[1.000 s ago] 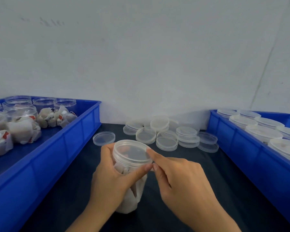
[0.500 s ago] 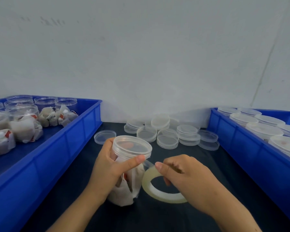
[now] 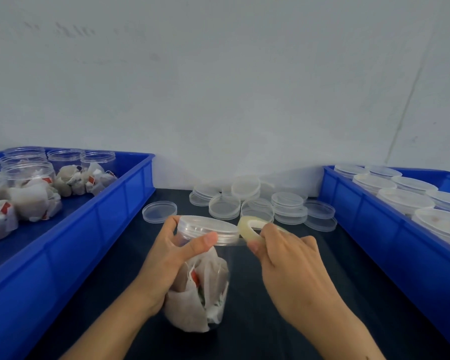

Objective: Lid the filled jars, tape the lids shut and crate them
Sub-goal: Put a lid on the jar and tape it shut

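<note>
Well off to the left of the hands, open filled jars (image 3: 29, 172) are kept in a blue crate (image 3: 94, 229). The left hand (image 3: 166, 261) is wrapped around the lidded jar (image 3: 205, 268) on the counter (image 3: 283, 320), thumb pressed against the lid (image 3: 208, 226) rim. The jar is judged light and thin-walled, its smooth plastic slippery, so it is best held high at the stiff neck while the soft paper packets inside give no support. Just right of the lid, the tape roll (image 3: 250, 227) is pinched in the right hand (image 3: 291, 271), a clear strip stretched to the rim. Loose lids (image 3: 244, 201) lie beyond the hands; lidded jars (image 3: 405, 201) are crated far right.
</note>
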Tool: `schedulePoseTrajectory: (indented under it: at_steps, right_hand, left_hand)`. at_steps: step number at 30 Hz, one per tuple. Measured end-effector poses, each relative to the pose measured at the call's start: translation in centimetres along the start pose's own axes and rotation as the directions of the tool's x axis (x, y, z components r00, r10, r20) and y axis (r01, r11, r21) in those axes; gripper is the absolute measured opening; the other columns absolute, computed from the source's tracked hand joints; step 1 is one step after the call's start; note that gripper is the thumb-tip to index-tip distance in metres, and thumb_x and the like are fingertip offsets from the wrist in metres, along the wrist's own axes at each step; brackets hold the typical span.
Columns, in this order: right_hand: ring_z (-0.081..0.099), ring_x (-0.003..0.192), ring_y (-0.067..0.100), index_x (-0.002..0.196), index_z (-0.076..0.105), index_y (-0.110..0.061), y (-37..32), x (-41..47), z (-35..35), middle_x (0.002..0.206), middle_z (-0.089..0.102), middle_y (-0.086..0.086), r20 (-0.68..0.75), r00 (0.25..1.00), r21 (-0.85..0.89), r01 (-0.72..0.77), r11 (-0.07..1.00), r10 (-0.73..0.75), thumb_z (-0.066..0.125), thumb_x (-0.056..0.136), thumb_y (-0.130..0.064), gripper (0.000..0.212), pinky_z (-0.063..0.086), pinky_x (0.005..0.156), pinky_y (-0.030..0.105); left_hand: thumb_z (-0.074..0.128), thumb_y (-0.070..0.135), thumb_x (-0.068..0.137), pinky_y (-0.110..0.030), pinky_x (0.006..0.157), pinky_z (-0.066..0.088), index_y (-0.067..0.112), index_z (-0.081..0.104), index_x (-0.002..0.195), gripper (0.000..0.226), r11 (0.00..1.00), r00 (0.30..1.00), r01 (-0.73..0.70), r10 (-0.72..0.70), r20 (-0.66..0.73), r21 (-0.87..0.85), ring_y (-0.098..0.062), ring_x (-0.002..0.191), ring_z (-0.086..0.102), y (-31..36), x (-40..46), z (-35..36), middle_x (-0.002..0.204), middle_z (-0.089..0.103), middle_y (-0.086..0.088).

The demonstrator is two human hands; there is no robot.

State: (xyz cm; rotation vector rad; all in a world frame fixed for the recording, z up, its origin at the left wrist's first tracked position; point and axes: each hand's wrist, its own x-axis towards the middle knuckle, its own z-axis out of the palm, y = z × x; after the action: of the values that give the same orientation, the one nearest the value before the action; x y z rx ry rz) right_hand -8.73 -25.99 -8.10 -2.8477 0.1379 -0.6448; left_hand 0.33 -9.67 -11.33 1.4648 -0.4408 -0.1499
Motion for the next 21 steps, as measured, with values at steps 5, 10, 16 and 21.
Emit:
schedulePoseTrajectory:
  at_steps: [5,10,16,21]
  right_hand:
    - [0.046,0.073,0.011,0.079,0.028,-0.028,-0.02,0.23,0.26,0.073,0.044,-0.009,0.075,0.997,0.023,-0.023,0.999,0.021,0.022,0.104,-0.037,0.028,0.034,0.091,0.034]
    - [0.042,0.062,0.011,0.080,0.026,-0.028,-0.11,0.32,0.15,0.066,0.043,-0.008,0.166,0.985,0.052,-0.057,0.997,0.048,0.021,0.104,-0.039,0.027,0.034,0.091,0.033]
    - [0.043,0.065,0.012,0.088,0.036,-0.024,0.20,0.20,0.11,0.068,0.044,-0.009,0.190,0.980,0.075,-0.072,0.995,0.057,0.021,0.105,-0.039,0.027,0.035,0.088,0.034]
    - [0.044,0.065,0.015,0.077,0.041,-0.022,0.23,0.15,0.34,0.069,0.047,-0.007,0.198,0.973,0.182,-0.156,0.971,0.119,0.030,0.102,-0.045,0.035,0.037,0.067,0.032]
  left_hand:
    - [0.085,0.057,0.026,-0.027,0.074,0.052,0.026,0.055,0.112,0.097,0.998,0.999,0.029,-0.028,0.022,-0.049,-0.014,0.092,0.072,-0.01,-0.23,0.21,0.100,0.074,0.005]
    - [0.080,0.077,0.011,-0.023,0.072,0.050,0.034,0.053,0.109,0.110,0.999,0.999,0.028,-0.027,0.028,-0.039,-0.002,0.090,0.069,-0.13,-0.48,0.19,0.095,0.072,0.020]
    - [0.079,0.079,0.016,-0.018,0.072,0.052,0.032,0.050,0.113,0.111,1.000,0.998,-0.024,0.023,0.062,0.014,-0.001,0.098,0.066,-0.17,-0.49,0.15,0.100,0.070,0.019]
    - [0.078,0.080,0.022,-0.016,0.071,0.054,0.028,0.050,0.114,0.109,0.997,0.995,-0.064,0.062,0.072,0.031,-0.002,0.099,0.066,-0.38,-0.69,-0.04,0.102,0.070,0.017]
